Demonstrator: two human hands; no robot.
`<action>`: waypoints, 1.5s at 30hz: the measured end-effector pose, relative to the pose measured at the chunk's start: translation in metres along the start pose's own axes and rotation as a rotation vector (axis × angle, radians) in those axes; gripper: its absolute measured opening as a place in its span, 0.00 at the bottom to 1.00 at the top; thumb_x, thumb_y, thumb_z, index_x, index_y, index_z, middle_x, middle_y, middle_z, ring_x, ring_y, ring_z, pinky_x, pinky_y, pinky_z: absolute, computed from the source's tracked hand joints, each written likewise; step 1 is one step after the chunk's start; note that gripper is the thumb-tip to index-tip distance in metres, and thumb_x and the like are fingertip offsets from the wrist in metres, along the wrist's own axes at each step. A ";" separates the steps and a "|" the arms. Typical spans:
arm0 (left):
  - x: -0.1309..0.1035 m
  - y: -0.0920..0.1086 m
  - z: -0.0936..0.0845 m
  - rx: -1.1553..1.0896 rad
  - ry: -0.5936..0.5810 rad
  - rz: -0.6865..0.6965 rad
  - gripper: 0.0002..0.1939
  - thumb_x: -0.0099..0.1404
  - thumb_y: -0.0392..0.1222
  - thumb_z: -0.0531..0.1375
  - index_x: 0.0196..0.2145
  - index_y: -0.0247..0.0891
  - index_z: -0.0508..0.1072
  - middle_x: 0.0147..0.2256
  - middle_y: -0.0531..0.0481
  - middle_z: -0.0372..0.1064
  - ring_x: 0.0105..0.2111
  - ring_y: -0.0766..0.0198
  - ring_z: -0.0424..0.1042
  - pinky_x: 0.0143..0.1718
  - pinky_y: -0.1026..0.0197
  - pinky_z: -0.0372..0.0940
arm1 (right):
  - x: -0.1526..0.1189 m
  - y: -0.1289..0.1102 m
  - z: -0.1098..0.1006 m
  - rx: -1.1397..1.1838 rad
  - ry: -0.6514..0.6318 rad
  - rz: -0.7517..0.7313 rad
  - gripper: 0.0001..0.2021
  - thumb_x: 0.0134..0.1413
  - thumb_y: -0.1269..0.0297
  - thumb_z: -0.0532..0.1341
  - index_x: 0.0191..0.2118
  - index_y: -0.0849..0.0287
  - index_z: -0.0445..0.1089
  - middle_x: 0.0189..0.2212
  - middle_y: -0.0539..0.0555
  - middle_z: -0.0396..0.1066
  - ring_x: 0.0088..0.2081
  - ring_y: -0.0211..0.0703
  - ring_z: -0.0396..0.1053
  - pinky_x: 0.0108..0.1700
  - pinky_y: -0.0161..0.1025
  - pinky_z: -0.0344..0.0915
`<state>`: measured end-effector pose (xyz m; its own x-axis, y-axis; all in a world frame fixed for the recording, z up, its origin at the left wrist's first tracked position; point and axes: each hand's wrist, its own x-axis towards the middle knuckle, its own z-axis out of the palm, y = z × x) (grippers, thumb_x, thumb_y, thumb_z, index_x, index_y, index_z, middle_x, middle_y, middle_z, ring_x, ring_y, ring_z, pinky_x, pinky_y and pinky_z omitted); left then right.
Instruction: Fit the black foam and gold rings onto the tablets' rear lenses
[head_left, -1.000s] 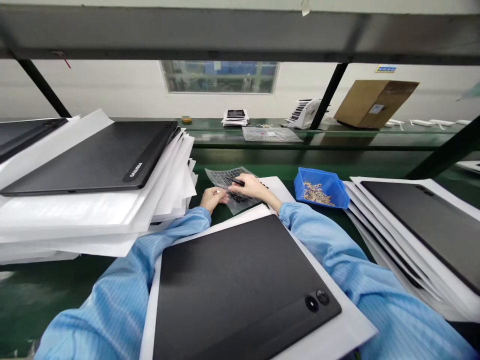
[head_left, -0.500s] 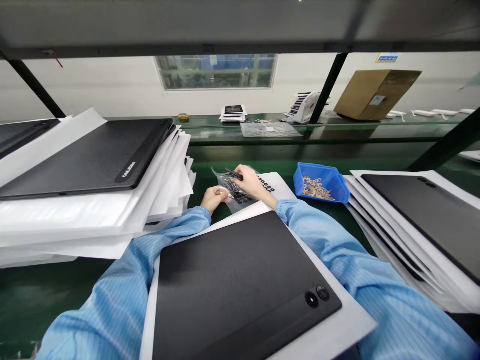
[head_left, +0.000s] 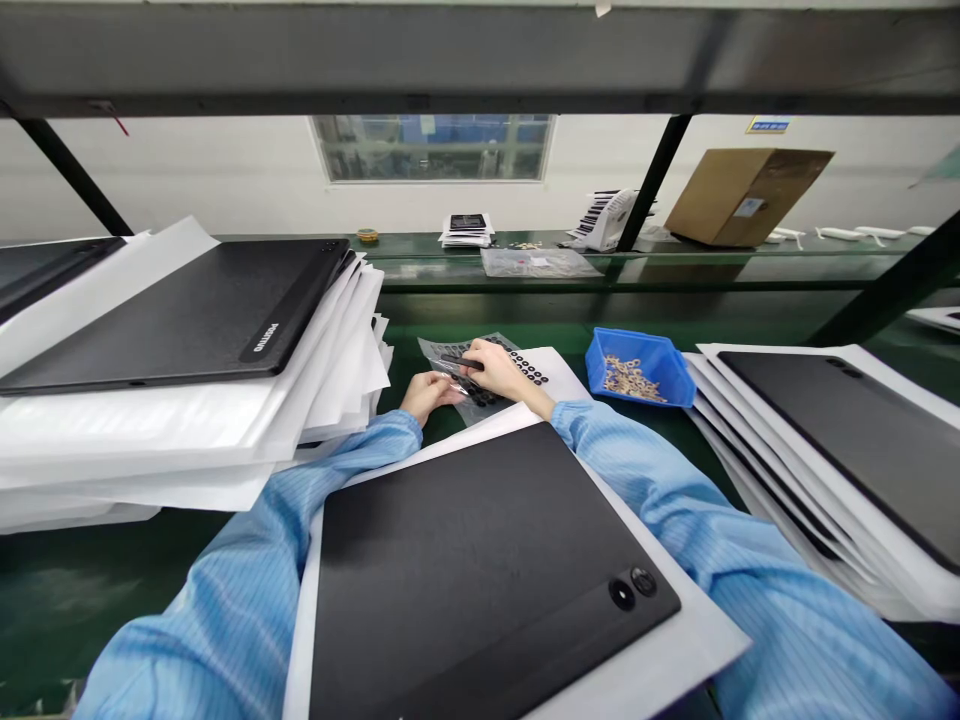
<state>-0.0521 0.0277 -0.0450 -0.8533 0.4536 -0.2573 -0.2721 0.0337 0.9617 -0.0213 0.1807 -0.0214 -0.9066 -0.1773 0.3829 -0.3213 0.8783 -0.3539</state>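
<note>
Looking down through the head camera, you have both hands out past the far edge of the dark tablet back cover (head_left: 480, 570), which lies on a white sheet close to you on the green tabletop (head_left: 90, 590). Your right hand (head_left: 499, 368) is closed around black tweezers (head_left: 459, 362), tips pointing left over the clear film sheet (head_left: 450, 352) that carries rows of small black round pads. Your left hand (head_left: 426, 393) is curled, fingertips pinching the near edge of that film to steady it.

I judge the film very light, thin and floppy, likely to curl or slide, so hold it at the margin, clear of the pads. The pads look tiny and probably sticky; take each by its rim with the tweezers, not with bare fingers.

To the right sits a blue bin (head_left: 639, 368) of small pale rings, and further right a stack of covers between white sheets (head_left: 840, 440). Another stack (head_left: 180, 330) stands at your left.
</note>
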 end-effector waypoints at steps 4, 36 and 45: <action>0.000 -0.002 -0.001 -0.004 -0.007 0.015 0.12 0.67 0.42 0.58 0.46 0.33 0.69 0.42 0.46 0.69 0.37 0.63 0.72 0.36 0.57 0.70 | -0.001 -0.004 0.000 0.029 0.003 0.026 0.05 0.47 0.76 0.58 0.27 0.66 0.72 0.30 0.54 0.64 0.32 0.38 0.62 0.36 0.33 0.56; -0.003 -0.001 0.004 0.116 0.189 0.041 0.13 0.67 0.40 0.58 0.48 0.34 0.67 0.40 0.47 0.69 0.32 0.65 0.71 0.31 0.60 0.70 | -0.006 -0.015 -0.025 0.650 -0.129 0.269 0.13 0.44 0.56 0.58 0.22 0.61 0.59 0.14 0.41 0.46 0.17 0.27 0.42 0.20 0.31 0.40; -0.018 0.021 0.003 0.433 0.161 0.008 0.05 0.66 0.37 0.58 0.39 0.32 0.68 0.30 0.54 0.67 0.23 0.71 0.66 0.23 0.68 0.64 | -0.080 -0.063 -0.110 0.831 -0.299 0.305 0.06 0.46 0.68 0.60 0.23 0.65 0.66 0.12 0.42 0.49 0.16 0.25 0.42 0.18 0.30 0.37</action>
<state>-0.0404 0.0230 -0.0202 -0.9223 0.3120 -0.2281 -0.0836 0.4151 0.9059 0.1013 0.1884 0.0639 -0.9796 -0.1997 -0.0222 -0.0452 0.3265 -0.9441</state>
